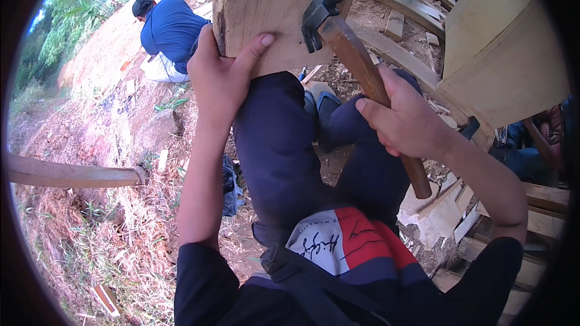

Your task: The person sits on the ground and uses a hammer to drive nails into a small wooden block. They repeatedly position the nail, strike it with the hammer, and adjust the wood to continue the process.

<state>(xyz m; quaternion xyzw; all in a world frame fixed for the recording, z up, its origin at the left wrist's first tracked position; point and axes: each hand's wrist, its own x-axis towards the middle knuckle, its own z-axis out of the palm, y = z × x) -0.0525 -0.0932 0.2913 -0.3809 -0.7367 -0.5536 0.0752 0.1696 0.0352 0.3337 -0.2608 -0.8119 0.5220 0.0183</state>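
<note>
My left hand point(223, 75) grips the left end of a wide, pale wooden board point(260, 18), its thumb pressed on the near face. The board's lower edge is by my left knee. My right hand point(402, 111) is wrapped around the brown wooden handle of a claw hammer point(362, 63). The hammer's dark metal head overlaps the board's right part in the picture; whether it touches the wood I cannot tell. Fingers behind the board are hidden.
A person in a blue shirt point(175, 33) crouches at the upper left. Large plywood panels point(501, 54) stand at the right, with stacked planks point(544, 217) below. Offcuts lie on the dirt ground. A wooden pole point(72, 172) juts in from the left. Other people are partly visible at upper and lower right.
</note>
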